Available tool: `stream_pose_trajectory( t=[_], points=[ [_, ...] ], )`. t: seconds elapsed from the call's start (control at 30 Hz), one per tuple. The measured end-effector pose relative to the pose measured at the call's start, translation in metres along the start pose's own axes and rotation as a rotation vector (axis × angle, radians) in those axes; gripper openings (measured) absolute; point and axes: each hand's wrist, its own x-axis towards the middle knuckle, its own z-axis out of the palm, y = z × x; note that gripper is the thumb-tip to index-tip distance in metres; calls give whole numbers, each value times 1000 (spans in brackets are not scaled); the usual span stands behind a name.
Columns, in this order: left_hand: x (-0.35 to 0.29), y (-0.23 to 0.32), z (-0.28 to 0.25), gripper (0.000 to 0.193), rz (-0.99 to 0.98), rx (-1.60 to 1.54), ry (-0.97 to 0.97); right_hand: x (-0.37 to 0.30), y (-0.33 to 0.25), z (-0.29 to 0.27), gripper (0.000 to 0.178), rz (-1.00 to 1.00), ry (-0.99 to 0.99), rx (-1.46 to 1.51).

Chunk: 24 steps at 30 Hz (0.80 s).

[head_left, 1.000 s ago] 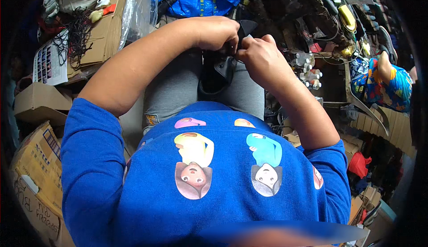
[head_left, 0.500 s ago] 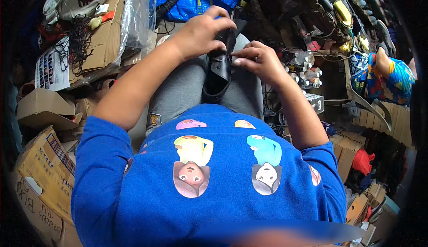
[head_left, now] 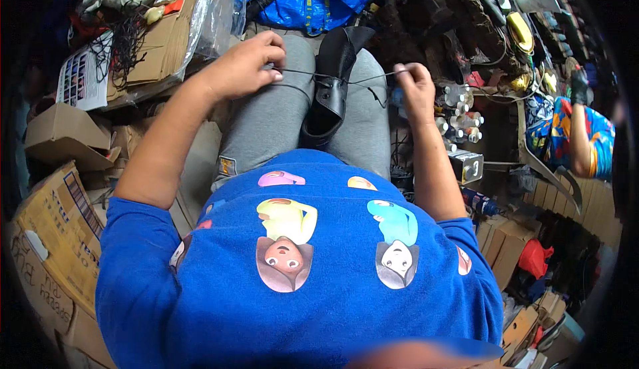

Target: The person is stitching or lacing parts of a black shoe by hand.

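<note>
A black leather shoe (head_left: pixel 331 89) is wedged between the grey-trousered knees (head_left: pixel 266 119), and its thin black lace (head_left: pixel 299 74) is pinched taut by the left hand (head_left: pixel 243 68) and the right hand (head_left: pixel 414 88). The leather is judged stiff yet light, the lace limp and slippery, best gripped near its ends.

left hand (head_left: pixel 243 69): pinches one end of a dark lace (head_left: pixel 299 73), over the left knee | right hand (head_left: pixel 416 89): grips the other end, pulled taut | black shoe (head_left: pixel 331 89): lies between the grey-trousered thighs | cardboard boxes (head_left: pixel 53 236): at left
</note>
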Motion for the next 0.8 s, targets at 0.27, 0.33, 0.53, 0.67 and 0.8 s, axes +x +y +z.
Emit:
stream_pose_trajectory(
  t=[0.27,0.33,0.53,0.67,0.8],
  points=[
    [-1,0,1,16,-140,-78,138,2,2,0,39,555,-80,1564],
    [8,10,0,16,-185,-45,165,1,14,-4,41,576,-188,1602],
    [16,7,-8,29,-410,-1016,472,-6,20,0,45,608,-201,1598],
    [30,26,15,40,-36,-1837,300,-6,8,5,46,601,-173,1455],
    [11,-5,14,46,-140,-1811,336,-14,15,-17,50,595,-164,1274]
  ],
)
